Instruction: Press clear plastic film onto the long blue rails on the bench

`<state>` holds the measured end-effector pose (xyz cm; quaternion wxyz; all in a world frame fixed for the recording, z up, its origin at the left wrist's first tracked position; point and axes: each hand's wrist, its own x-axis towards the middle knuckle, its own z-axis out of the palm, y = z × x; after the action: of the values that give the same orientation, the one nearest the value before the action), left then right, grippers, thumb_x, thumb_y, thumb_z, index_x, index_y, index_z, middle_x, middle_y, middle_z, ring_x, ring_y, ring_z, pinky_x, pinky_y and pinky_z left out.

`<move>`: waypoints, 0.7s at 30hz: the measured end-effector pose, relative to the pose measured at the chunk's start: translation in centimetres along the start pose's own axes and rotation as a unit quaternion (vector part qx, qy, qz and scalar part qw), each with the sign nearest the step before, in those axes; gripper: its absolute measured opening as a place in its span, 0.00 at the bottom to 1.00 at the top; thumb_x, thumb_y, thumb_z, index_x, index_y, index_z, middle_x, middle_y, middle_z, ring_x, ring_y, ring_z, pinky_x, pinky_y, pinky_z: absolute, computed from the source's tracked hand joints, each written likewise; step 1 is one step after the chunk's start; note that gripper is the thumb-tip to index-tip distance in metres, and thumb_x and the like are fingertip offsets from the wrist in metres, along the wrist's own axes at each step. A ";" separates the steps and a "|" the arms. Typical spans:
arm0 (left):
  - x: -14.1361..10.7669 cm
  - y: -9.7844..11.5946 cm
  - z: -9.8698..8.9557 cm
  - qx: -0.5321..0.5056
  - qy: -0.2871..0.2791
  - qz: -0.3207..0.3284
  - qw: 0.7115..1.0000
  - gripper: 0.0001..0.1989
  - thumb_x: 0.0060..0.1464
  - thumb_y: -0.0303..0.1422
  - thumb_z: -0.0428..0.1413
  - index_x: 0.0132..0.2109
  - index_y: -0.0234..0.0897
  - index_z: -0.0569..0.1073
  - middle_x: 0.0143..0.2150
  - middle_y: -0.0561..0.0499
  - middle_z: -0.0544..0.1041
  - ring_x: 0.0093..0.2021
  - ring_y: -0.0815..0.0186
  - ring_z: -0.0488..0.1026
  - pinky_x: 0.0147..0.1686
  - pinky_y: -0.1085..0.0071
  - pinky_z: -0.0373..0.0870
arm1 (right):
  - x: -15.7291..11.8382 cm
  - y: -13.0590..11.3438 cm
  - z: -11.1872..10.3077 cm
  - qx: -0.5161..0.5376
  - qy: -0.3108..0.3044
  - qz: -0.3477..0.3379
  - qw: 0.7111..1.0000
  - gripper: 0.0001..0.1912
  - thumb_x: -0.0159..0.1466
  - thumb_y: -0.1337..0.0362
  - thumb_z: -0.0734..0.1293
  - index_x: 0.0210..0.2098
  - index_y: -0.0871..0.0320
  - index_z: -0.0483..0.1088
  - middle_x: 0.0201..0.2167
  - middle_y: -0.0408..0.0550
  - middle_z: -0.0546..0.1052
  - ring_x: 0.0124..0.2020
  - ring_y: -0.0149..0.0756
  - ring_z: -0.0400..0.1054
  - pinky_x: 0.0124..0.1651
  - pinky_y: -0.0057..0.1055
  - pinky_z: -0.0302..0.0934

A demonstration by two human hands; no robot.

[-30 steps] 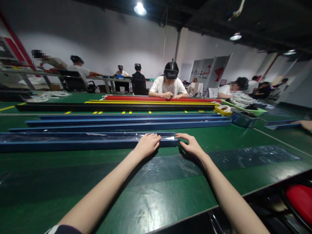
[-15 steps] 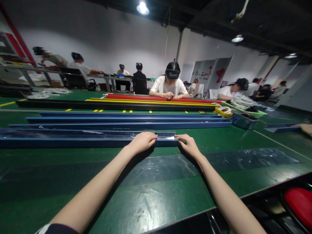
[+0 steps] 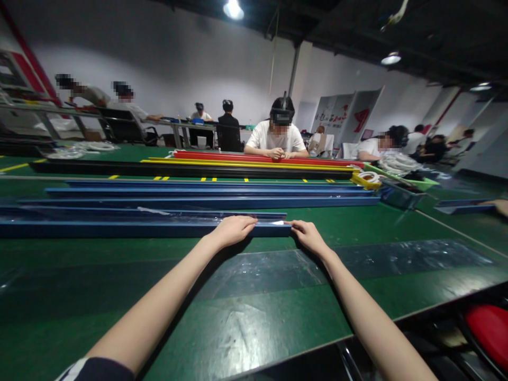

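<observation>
A long blue channel (image 3: 130, 229) lies across the table, with a clear plastic strip (image 3: 190, 217) inside its trough. Over its front wall, near the right end, my left hand (image 3: 236, 229) is closed, fingers together and pointing right. My right hand (image 3: 310, 236) is at the channel's right end, thumb and forefinger pinched at the corner. Whether those fingertips also catch the strip I cannot make out. Nearer to me, a wide clear plastic sheet (image 3: 265, 270) lies flat on the green tabletop (image 3: 238, 328), partly under my forearms.
Behind are more blue channels (image 3: 222, 202), then black (image 3: 99, 168), yellow (image 3: 238, 163) and red (image 3: 222, 155) lengths. A blue bin (image 3: 400, 197) and a yellow tray (image 3: 367, 181) stand right. A co-worker (image 3: 275, 135) sits opposite. A red seat (image 3: 488, 328) is at lower right.
The whole view has shifted very slightly. Both hands keep nearly the same places at the channel's right end; my right fingertips sit a touch farther right.
</observation>
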<state>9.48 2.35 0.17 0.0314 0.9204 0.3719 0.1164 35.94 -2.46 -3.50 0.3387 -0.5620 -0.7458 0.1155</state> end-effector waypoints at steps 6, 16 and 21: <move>-0.2 0.3 -0.2 -0.009 -0.004 -0.010 1.000 0.22 0.61 0.41 0.36 0.54 0.44 0.68 0.57 0.54 0.68 0.56 0.65 0.65 0.55 0.69 0.60 | 0.1 0.0 0.0 -0.018 -0.010 -0.008 1.000 0.14 0.60 0.69 0.59 0.41 0.57 0.73 0.39 0.49 0.78 0.38 0.36 0.70 0.42 0.30 0.60; -0.2 0.8 -0.5 0.000 -0.021 -0.042 0.999 0.22 0.60 0.40 0.37 0.55 0.47 0.67 0.57 0.57 0.68 0.57 0.65 0.64 0.53 0.66 0.63 | 0.1 0.3 0.3 -0.010 -0.013 -0.019 1.000 0.19 0.58 0.73 0.59 0.46 0.58 0.71 0.44 0.52 0.76 0.44 0.38 0.69 0.48 0.34 0.61; -0.1 0.9 -0.6 -0.001 -0.029 -0.054 0.998 0.22 0.60 0.41 0.36 0.55 0.47 0.67 0.57 0.57 0.67 0.57 0.64 0.64 0.51 0.65 0.64 | 0.0 0.1 0.1 0.004 -0.028 -0.033 0.999 0.20 0.58 0.74 0.59 0.48 0.59 0.70 0.46 0.52 0.75 0.47 0.37 0.68 0.52 0.35 0.59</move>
<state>9.88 1.60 0.91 0.0491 0.9020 0.4197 0.0884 35.92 -2.44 -3.61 0.3236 -0.5325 -0.7724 0.1232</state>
